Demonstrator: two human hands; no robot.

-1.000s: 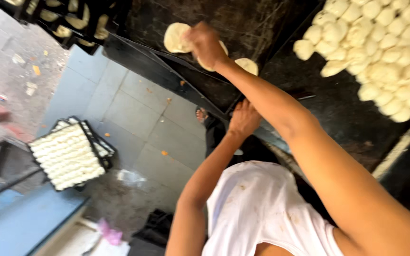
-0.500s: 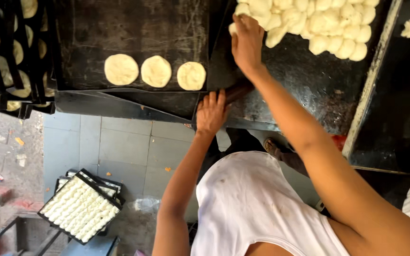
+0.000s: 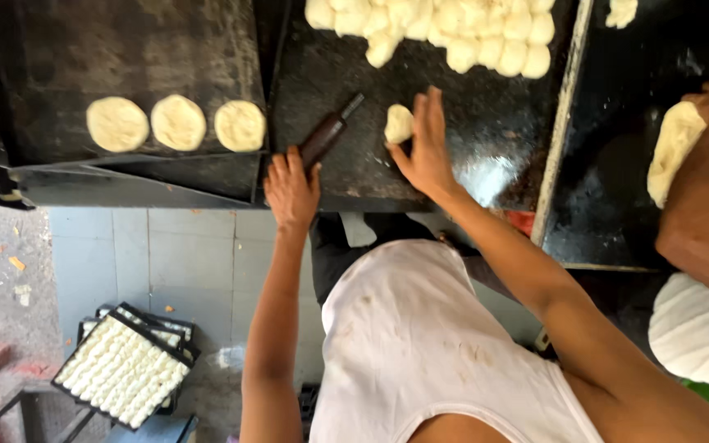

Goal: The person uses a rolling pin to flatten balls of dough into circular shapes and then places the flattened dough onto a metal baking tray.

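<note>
Where 0.5 s ago it reached into the pile, the right hand (image 3: 424, 148) now rests open beside 1 pale, soft dough ball (image 3: 399, 123) on the greasy black counter (image 3: 486, 164). Leftward, 3 flattened discs (image 3: 178, 123) lie; the left hand (image 3: 291, 187) seemingly touches the dark wooden rolling pin (image 3: 327, 135).

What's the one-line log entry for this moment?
left hand: on rolling pin handle | right hand: fingers on dough ball | three flat discs on left tray | dough pile beyond
</note>
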